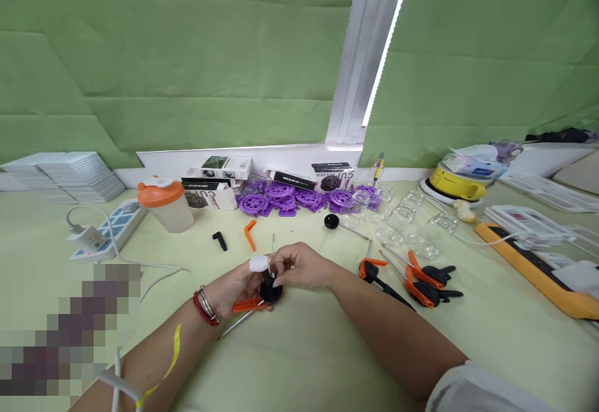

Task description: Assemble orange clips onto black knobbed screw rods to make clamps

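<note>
Near the table's front, my left hand (250, 284) is closed around a black, round-ended part (271, 290) with an orange handle (248, 305) and a metal rod (236, 324) sticking out toward the lower left. White wrapping covers a digit of this hand. From the right, my right hand (299, 265) pinches at the top of the same part; whatever small piece lies between its fingertips is hidden. Just beyond my hands lie a black L-shaped piece (219, 240) and an orange bent lever (250, 235). Another black round part (332, 221) with a metal rod rests farther right.
Orange-and-black clamp-like tools (423, 281) lie to my right. Purple plastic discs (281, 200), clear plastic parts (402, 225) and cup holder boxes (210, 196) line the back. An orange-lidded shaker bottle (171, 206) and a power strip (110, 231) with cables stand left.
</note>
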Available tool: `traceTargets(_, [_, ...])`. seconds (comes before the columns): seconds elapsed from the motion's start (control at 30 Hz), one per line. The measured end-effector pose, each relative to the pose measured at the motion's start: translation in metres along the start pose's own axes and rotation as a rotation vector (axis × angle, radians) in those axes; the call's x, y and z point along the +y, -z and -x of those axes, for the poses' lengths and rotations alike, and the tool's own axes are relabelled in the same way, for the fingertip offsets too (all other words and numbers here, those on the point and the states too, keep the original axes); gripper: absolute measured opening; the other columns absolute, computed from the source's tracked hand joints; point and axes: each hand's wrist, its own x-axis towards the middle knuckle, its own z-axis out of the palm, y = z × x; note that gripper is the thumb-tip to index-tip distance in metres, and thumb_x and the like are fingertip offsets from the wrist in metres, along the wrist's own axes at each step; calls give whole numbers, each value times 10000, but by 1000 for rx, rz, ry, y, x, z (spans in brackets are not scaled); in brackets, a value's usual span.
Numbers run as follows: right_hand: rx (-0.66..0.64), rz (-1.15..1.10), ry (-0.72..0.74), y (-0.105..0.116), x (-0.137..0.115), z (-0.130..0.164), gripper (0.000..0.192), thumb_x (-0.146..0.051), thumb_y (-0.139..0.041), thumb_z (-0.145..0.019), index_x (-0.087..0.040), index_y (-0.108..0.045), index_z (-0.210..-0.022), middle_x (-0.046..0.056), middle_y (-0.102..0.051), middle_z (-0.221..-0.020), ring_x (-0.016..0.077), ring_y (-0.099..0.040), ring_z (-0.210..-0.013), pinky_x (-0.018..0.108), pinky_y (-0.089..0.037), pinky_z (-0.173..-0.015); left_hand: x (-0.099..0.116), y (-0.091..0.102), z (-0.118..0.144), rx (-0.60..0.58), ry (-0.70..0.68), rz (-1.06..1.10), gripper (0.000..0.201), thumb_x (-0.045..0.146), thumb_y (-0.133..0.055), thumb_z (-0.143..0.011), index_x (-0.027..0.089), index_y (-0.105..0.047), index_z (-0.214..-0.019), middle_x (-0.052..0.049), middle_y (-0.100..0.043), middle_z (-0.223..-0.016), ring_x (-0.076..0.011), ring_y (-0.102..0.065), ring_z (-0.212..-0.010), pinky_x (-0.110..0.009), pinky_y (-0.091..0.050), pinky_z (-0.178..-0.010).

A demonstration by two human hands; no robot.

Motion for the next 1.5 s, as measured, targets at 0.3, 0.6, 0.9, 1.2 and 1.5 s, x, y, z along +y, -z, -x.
traceTargets(0.3, [7, -82, -13, -1, 6, -1, 311, -286, -798, -584, -143, -545, -693, -11, -579, -733, 100, -545, -671, 241, -439, -659, -2, 2, -1, -7, -7, -11, 487, 602, -610, -660, 176, -571, -892, -62, -637, -746, -190, -580, -675, -326, -488, -616])
traceTargets(0.6, [11, -72, -46, -1, 5, -2, 318, -300, -799, -573, -135, -570, -720, -12, -589, -700, 98, -544, -649, 245, -449, -650, -3, 6, -3, -47, 5, -11, 461, 593, -547, -721, 169, -564, -901, -83, -646, -772, -210, -593, -701, -345, -481, -646])
traceTargets(0.9, [-13, -41, -53, 0, 3, 0, 277, -276, -773, -606, -126, -608, -770, -6, -598, -714, 99, -548, -644, 238, -448, -640, -2, 4, -2, -35, -8, -29, 511, 619, -544, -712, 166, -557, -949, -79, -638, -768, -202, -587, -678, -333, -473, -625])
traceTargets(1.2, [-10, -14, -64, 0, 3, 0, 277, -308, -767, -612, -122, -617, -752, 2, -608, -711, 110, -553, -646, 251, -446, -648, -2, 3, -3, -30, 7, -32, 521, 658, -461, -756, 171, -538, -922, -83, -630, -793, -209, -596, -721, -332, -479, -635])
traceTargets(1.5, [-17, 20, -63, 2, 4, 0, 318, -329, -787, -592, -128, -632, -783, -5, -595, -699, 101, -532, -633, 231, -437, -619, -1, 0, 0, -1, -30, -20, 447, 568, -553, -749, 194, -575, -992, -46, -615, -806, -178, -568, -688, -316, -489, -614])
